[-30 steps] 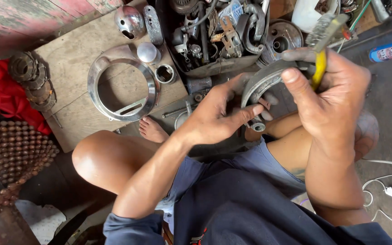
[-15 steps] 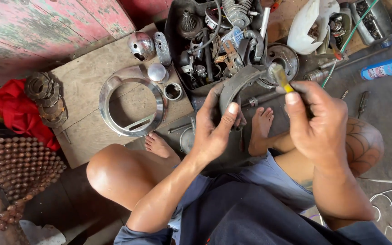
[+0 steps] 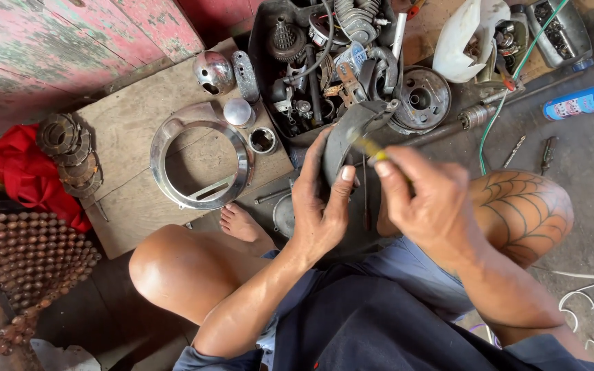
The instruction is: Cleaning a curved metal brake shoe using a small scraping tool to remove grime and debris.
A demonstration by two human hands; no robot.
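Head view: seated cross-legged on the workshop floor, a person steadies a curved grey metal part (image 3: 352, 134), shaped like a brake shoe, with the left hand (image 3: 321, 206), fingers wrapped round its lower end and the thumb pressed flat to its face. The right hand (image 3: 424, 199) pinches a thin yellow-handled tool (image 3: 369, 149) between thumb and forefinger, its tip laid against the curved face just above the left thumb. By the look of it, the step in hand is scraping or cleaning that face. The next stroke would seem to call for a firm grip below and a light, controlled draw of the tip along the arc.

Just beyond the fingertips sits a black plastic tray (image 3: 259, 41) crowded with gears, springs, cables and small metal fittings. Farther right of the right hand's fingers, a white plastic cover (image 3: 465, 38) cradles more small parts. Left of the left hand's fingers, a chrome ring (image 3: 197, 165) lies on a wooden board (image 3: 129, 127).
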